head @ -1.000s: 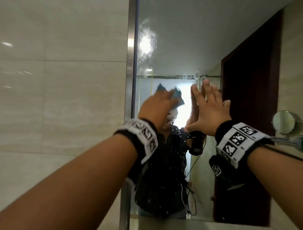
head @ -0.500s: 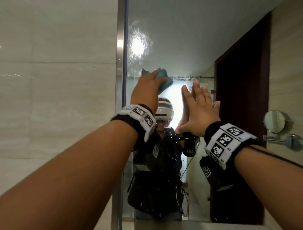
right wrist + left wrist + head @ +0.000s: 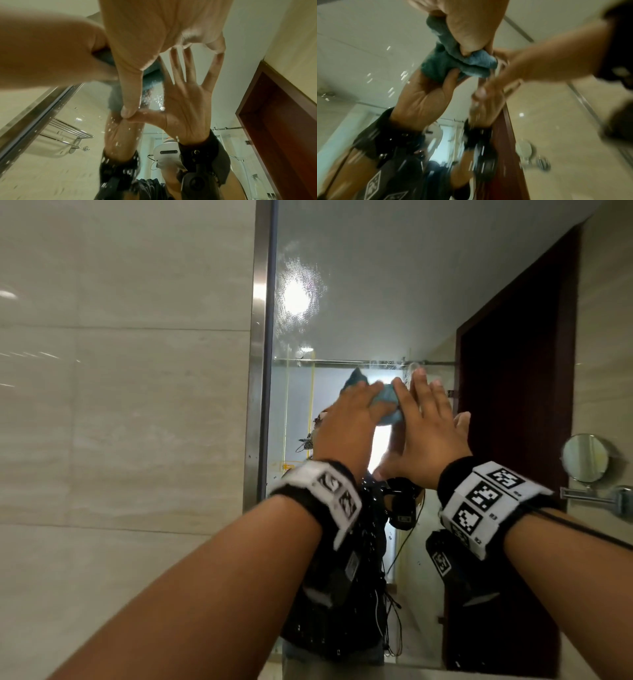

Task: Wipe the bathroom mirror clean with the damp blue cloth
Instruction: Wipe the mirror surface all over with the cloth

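Observation:
The bathroom mirror (image 3: 376,285) fills the middle of the head view, wet with droplets near its upper left. My left hand (image 3: 349,419) presses the bunched blue cloth (image 3: 387,405) against the glass just under the reflected rail. In the left wrist view the cloth (image 3: 453,60) sits crumpled under my left hand (image 3: 471,27), fingers curled into it. My right hand (image 3: 428,419) lies flat on the glass right beside the cloth, fingers straight and spread. In the right wrist view my right hand (image 3: 163,33) meets its reflection at thumb and fingertips.
A steel frame (image 3: 258,371) edges the mirror on the left, with beige tiled wall (image 3: 120,405) beyond. A small round mirror (image 3: 585,458) on a metal arm sticks out from the right wall. The glass reflects a dark wooden door (image 3: 513,405) and a towel rack (image 3: 68,135).
My left hand carried the cloth up to the reflected rail, then down and right until it sits against my right hand. The right hand stayed flat on the glass.

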Demonstrator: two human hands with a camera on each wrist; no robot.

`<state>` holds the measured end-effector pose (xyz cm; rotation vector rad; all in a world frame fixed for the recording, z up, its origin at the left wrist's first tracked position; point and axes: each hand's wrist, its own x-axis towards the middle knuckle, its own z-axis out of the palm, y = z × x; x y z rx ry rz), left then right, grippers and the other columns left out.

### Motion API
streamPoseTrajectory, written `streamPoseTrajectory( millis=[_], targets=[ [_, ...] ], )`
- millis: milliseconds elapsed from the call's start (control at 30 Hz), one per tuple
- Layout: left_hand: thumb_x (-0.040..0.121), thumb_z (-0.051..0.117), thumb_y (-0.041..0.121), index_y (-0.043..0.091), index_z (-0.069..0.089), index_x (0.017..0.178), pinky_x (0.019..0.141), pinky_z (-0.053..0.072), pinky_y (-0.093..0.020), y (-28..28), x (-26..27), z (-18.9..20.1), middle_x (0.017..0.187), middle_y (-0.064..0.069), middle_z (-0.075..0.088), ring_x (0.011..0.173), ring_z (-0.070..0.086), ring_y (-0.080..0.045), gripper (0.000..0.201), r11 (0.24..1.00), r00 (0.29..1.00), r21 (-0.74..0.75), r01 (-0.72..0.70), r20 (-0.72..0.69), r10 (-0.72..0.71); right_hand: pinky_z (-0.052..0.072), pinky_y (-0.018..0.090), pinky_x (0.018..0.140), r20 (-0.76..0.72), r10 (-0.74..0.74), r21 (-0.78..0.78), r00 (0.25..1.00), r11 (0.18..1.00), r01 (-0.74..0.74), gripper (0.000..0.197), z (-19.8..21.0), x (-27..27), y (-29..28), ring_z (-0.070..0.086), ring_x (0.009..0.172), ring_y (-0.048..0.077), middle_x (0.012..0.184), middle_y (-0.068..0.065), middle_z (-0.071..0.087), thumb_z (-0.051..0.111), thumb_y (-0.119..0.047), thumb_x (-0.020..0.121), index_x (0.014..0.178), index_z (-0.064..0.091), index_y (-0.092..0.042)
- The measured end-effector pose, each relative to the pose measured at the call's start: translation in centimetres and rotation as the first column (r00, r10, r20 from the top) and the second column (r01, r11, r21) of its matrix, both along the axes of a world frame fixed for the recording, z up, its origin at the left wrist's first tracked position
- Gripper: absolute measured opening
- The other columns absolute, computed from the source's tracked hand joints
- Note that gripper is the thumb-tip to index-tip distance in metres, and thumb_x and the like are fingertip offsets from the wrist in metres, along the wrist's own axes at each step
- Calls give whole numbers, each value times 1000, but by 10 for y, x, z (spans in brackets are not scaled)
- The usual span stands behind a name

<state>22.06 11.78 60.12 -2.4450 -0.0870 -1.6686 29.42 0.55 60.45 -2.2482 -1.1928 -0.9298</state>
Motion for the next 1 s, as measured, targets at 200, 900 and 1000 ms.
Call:
streamPoseTrajectory(
  millis=[200, 900, 1000],
  targets=[
    [83, 67, 18, 27, 56, 128, 110, 30, -42, 20, -5, -27, 147, -6, 40, 135, 34, -27, 47, 961, 979, 275, 11, -197, 45, -1, 63, 110, -2, -2, -13, 1000, 1000, 2, 135, 0, 1, 0, -29, 138, 18, 148, -7, -35, 81, -53, 56, 145, -18, -35],
    [79, 70, 11, 16, 69, 109, 104, 38, -43, 72, -79, -20, 126, -14, 58, 115, 52, -36, 30, 991, 989, 38, -127, 79, 124, -1, 60, 109, -31, -31, -12, 999, 999, 31, 139, -2, -5, 0, -27, 139, 18, 150, -8, -32, 83, -55, 52, 145, -19, -35],
    [75, 76, 8, 23, 65, 116, 100, 43, -48, 60, -77, -81, 132, -8, 54, 121, 50, -33, 45, 998, 998, -10, -62, -26, 62, -2, 61, 109, -24, -34, -19, 999, 999, 33, 139, -2, -3, 1, -28, 138, 19, 150, -7, -33, 82, -56, 52, 144, -20, -35]
  ],
)
